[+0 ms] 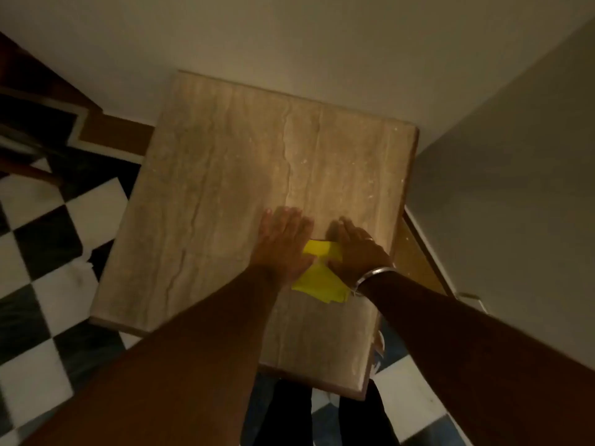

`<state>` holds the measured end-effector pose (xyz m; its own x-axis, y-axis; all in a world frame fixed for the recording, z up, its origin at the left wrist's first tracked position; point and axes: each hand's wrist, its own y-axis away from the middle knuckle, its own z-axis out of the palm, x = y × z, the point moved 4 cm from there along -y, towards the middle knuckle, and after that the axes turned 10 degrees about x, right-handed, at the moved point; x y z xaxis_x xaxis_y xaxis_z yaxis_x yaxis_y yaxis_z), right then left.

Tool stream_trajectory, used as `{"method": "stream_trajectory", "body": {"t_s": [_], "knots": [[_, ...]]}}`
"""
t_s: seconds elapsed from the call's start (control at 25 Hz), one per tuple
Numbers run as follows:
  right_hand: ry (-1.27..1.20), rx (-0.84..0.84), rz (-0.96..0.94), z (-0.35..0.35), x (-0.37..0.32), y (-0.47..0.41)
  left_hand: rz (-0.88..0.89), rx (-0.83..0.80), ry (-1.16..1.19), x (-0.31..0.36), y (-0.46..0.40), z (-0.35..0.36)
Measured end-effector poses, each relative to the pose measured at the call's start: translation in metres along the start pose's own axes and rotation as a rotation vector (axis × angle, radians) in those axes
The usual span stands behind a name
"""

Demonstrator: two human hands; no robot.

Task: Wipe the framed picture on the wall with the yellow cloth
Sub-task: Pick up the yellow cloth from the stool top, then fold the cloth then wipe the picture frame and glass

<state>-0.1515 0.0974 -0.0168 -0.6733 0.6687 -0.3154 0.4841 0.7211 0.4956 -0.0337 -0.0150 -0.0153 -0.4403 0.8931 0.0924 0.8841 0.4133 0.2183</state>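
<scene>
Both hands lie flat, fingers spread, on the yellow cloth; left hand and right hand side by side. The cloth rests on the stone worktop.

The bench top looks like smooth, veined beige stone with a dull sheen, the cloth on it is soft matt yellow fabric, the bracelet on the right wrist is shiny metal, and the floor is glossy black-and-white tile.
</scene>
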Motion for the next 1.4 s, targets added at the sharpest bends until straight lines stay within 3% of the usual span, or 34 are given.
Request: {"method": "stream_trajectory", "body": {"t_s": [0.08, 0.24, 0.36, 0.44, 0.56, 0.68, 0.88, 1.12, 1.4], "knots": [[0.084, 0.045, -0.035, 0.005, 0.0, 0.0, -0.024, -0.03, -0.065, 0.002, -0.001, 0.005], [0.159, 0.299, -0.062, 0.01, -0.006, 0.01, -0.04, 0.006, -0.017, 0.01, 0.008, 0.007], [0.105, 0.239, -0.115, 0.012, -0.008, 0.013, -0.053, 0.014, 0.181, 0.013, 0.011, 0.0], [-0.062, 0.141, -0.086, 0.009, 0.001, 0.021, -0.103, -0.02, 0.417, 0.011, 0.011, -0.011], [-0.482, 0.16, 0.005, -0.026, 0.008, 0.05, -0.109, -0.027, 0.653, 0.013, 0.005, -0.057], [-0.673, 0.375, 0.076, -0.106, 0.011, 0.091, -0.06, -0.013, 0.847, 0.032, -0.01, -0.135], [-0.541, 0.721, 0.044, -0.297, 0.009, 0.196, 0.234, 0.068, 0.968, 0.103, -0.044, -0.328], [-0.391, 1.259, 0.119, -0.522, 0.04, 0.419, 0.8, 0.257, 0.878, 0.295, -0.03, -0.608], [0.048, 1.725, 0.075, -0.683, 0.05, 0.708, 1.318, 0.612, 0.893, 0.502, 0.116, -0.856]]}}
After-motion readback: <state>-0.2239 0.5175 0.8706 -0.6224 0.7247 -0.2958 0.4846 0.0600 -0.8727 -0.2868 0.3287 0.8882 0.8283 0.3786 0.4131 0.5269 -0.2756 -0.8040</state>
